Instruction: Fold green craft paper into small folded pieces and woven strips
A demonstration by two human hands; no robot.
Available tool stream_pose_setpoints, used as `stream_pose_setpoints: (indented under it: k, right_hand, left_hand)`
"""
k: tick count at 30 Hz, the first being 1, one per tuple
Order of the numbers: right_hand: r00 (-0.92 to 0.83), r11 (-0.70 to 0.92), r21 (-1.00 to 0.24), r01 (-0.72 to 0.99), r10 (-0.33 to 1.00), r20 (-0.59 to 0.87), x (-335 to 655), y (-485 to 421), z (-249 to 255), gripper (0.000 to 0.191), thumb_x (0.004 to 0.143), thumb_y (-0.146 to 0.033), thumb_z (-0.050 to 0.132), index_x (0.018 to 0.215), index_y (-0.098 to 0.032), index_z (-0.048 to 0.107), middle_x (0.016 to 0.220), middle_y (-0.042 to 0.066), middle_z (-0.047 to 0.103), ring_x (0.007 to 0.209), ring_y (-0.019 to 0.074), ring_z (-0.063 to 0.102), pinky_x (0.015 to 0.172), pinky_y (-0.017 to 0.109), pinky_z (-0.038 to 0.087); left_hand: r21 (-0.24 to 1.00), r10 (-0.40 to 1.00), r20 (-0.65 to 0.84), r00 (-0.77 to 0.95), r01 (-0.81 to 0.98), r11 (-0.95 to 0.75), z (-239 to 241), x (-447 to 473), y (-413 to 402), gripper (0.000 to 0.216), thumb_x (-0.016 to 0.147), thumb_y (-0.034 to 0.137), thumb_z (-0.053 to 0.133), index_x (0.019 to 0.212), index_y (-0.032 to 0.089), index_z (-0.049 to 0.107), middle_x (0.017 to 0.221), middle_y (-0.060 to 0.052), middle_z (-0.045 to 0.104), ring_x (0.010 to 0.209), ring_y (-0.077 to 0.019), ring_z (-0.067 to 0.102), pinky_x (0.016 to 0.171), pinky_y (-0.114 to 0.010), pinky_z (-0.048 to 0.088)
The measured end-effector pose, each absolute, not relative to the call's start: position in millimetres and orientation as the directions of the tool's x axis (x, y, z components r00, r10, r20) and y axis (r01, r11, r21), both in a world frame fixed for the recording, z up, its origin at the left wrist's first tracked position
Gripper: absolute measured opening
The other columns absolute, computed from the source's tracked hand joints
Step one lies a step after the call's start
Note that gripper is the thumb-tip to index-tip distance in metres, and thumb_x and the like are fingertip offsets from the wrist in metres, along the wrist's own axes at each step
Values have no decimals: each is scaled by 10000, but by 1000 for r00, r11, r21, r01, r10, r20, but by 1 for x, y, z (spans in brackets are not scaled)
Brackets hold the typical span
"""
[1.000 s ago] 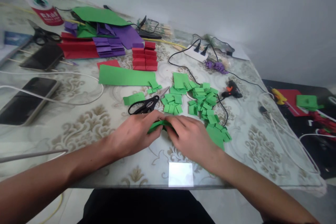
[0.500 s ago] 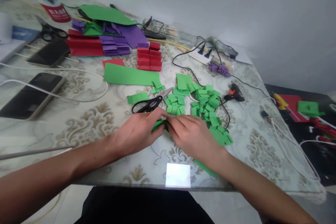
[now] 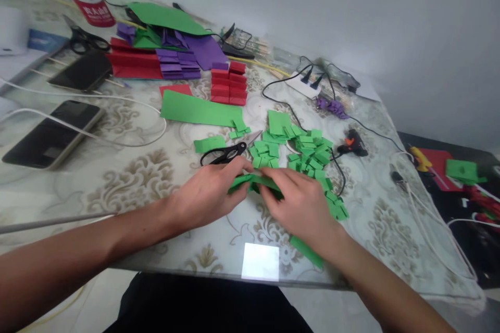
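Note:
Between my two hands is a folded strip of green paper [image 3: 255,181], partly covered by fingers. My left hand [image 3: 213,187] pinches its left end between thumb and fingers. My right hand [image 3: 299,200] is closed on the right part, thumb below and fingers above. Just beyond my left hand lie black-handled scissors [image 3: 224,154], blades toward the upper right. Small folded green paper pieces [image 3: 312,153] are heaped past my right hand. Another green strip [image 3: 307,251] sticks out from beneath my right wrist.
A long green sheet [image 3: 201,107] and red folded blocks [image 3: 228,84] lie farther back. Two phones, one nearer [image 3: 52,132], rest at left under a white cable. A glue gun [image 3: 352,143] and a power strip [image 3: 303,85] with cords stand right. The table's front edge is close.
My right hand has slid right along the green strip, so more of it shows between my hands. My left hand keeps its pinch. The view has shifted slightly.

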State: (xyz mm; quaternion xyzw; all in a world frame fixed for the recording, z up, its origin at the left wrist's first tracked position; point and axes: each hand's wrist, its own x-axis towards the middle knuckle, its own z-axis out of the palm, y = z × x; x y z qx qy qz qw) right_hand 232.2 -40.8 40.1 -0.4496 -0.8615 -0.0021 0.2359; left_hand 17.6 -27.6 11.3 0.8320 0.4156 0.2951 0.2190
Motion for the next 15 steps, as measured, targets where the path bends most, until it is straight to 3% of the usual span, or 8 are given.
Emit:
stream_pose_setpoints:
  k: [6, 10, 15]
  right_hand:
    - [-180, 377, -648, 662, 919, 351, 235, -48, 46, 354, 890, -164, 741, 1229, -235, 669, 1019, 31, 806, 934, 217, 785, 812, 347, 629]
    - [-85, 249, -831, 497, 967, 239, 235, -50, 48, 403, 882, -244, 773, 1257, -265, 625, 1084, 48, 768, 1061, 249, 737, 933, 433, 605]
    - [-54, 41, -951, 306, 998, 26, 227, -54, 46, 448, 874, -336, 803, 1271, -270, 607, 1186, 93, 718, 1168, 290, 687, 702, 352, 646]
  left_hand:
    - [644, 851, 309, 425, 565, -516, 15, 17, -26, 251, 925, 164, 650, 1159, 214, 574, 1036, -33, 813, 881, -265, 811, 710, -322, 583]
    - [678, 886, 254, 388, 582, -449, 18, 18, -25, 239, 918, 178, 644, 1149, 215, 594, 1020, -27, 819, 872, -268, 809, 711, -330, 579]
    - [712, 897, 261, 357, 556, -429, 20, 18, -24, 214, 927, 190, 641, 1137, 212, 613, 1023, -25, 816, 900, -248, 807, 745, -317, 582]
